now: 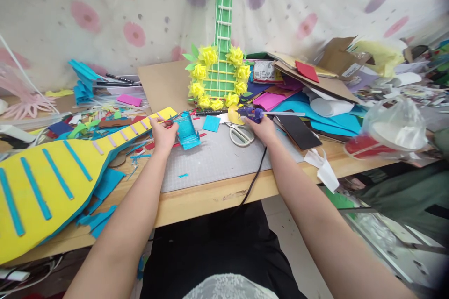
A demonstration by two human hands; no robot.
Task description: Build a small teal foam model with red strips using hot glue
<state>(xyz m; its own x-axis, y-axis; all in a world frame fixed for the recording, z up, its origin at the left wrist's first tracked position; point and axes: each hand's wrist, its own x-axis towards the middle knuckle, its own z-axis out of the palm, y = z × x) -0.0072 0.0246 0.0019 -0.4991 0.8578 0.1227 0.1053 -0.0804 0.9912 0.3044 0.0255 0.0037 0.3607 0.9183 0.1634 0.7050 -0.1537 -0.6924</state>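
Observation:
My left hand (163, 134) is closed on the neck end of a large yellow foam guitar shape (52, 175) with blue strips, right beside a small turquoise foam piece (186, 131) standing on the grey cutting mat (217, 159). My right hand (261, 127) grips a blue hot glue gun (250, 113), its glue stick pointing right and its black cord (254, 180) running off the front of the table.
Scissors (240, 134) lie between my hands. A green foam guitar with yellow flowers (219, 72) leans on the flowered cloth wall. A black phone (297, 130), foam sheets, cardboard and a plastic bag (393, 131) crowd the right. Turquoise scraps litter the left edge.

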